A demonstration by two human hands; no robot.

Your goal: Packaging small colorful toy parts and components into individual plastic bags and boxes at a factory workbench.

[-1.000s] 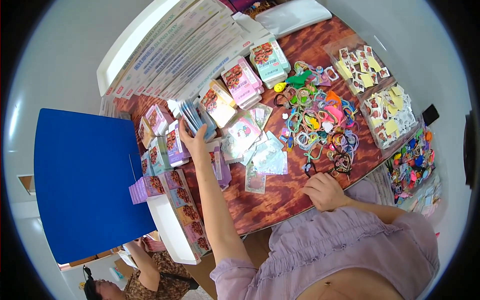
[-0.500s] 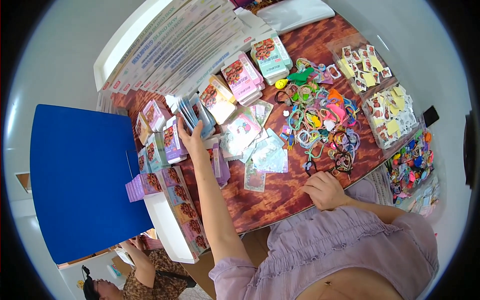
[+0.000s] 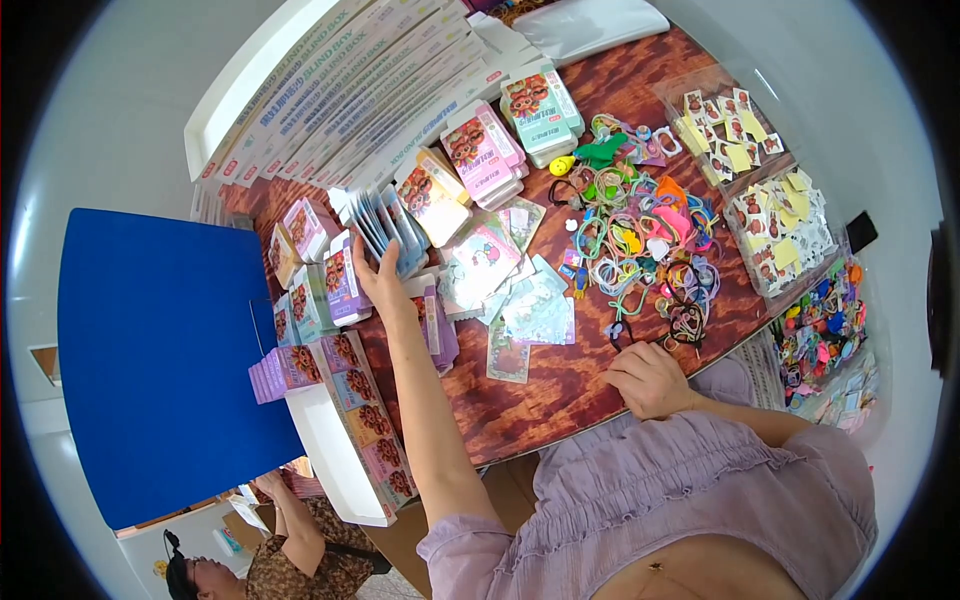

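Note:
My left hand (image 3: 383,284) reaches over the table with thumb and fingers spread apart. Its fingertips are beside a purple box (image 3: 341,282) and a fanned row of light blue flat packs (image 3: 381,226); nothing shows gripped between them. Under that wrist lies another stack of purple boxes (image 3: 437,320). At the table's near edge my right hand (image 3: 648,382) rests palm down, fingers loosely bent and visibly holding nothing. Close to its fingertips are a black hair tie (image 3: 621,338) and a heap of colourful hair ties (image 3: 640,235). Shiny picture cards (image 3: 540,308) lie loose between the hands.
Long printed cartons (image 3: 330,95) lean at the back left. Yellow, pink and green box stacks (image 3: 482,150) stand before them. Clear trays (image 3: 780,235) of small cards sit right. A white open carton (image 3: 335,450) is at left, near another person (image 3: 290,560) and a blue panel (image 3: 170,360).
The light blue packs have spread into a wider fan beside my left hand, which has shifted only slightly. My right hand stays put. The other person's arms have moved.

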